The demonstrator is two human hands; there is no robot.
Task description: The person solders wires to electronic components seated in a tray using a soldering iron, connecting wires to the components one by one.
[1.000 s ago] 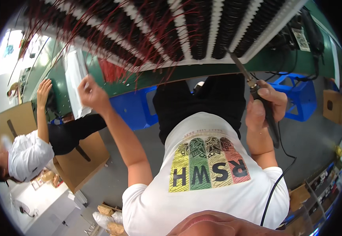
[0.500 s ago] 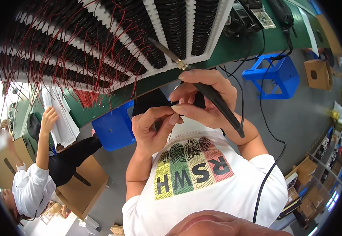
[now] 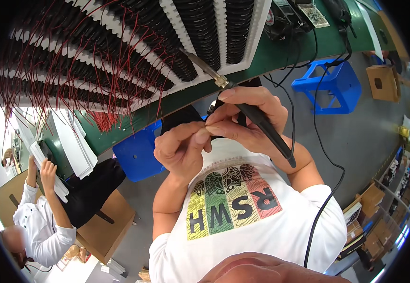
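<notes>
My right hand (image 3: 257,115) is closed round the black handle of a soldering iron (image 3: 265,123), whose metal tip points up and to the left over the edge of a white tray (image 3: 250,63). Its thumb and fingertips also meet the fingertips of my left hand (image 3: 180,148). That left hand is closed in a pinch; whatever sits between its fingertips is too small and hidden to name. A bit of something black shows just above the pinch. In the tray stand rows of black ribbed parts (image 3: 205,35), many with thin red wires (image 3: 106,118) sticking out.
The tray lies on a green table (image 3: 261,68). A black device (image 3: 285,19) stands at its far right. A black cord (image 3: 319,137) hangs beside my right arm. Blue stools (image 3: 330,87) stand nearby. At left, a co-worker (image 3: 44,221) sits by white sheets (image 3: 73,146).
My joined hands and the soldering iron have barely shifted, still pinched together. The co-worker's hands have come together on a white strip-like stack. The whole view has moved slightly.
</notes>
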